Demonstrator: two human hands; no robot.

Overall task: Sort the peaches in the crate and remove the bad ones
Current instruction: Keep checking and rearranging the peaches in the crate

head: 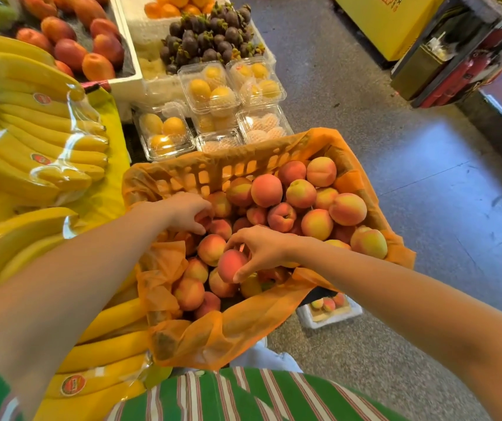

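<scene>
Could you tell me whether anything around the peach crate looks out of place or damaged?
Three peaches sit apart in a small white tray on the floor beside the crate. The orange liner is crumpled and has dark patches at the near corner. No peach shows clear damage.

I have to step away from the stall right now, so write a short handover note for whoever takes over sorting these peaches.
Right hand: holding one reddish peach by the fingertips, just above the near part of the pile.
Left hand: down among the peaches at the crate's left side, fingers around one; grip not clear.
Crate: orange, lined with an orange bag, still full of peaches.
Small white tray on the floor to the right holds a few peaches, possibly the rejects.
Done: hard to tell how much is checked.
Left: judge the held peach, then work through the rest.
</scene>
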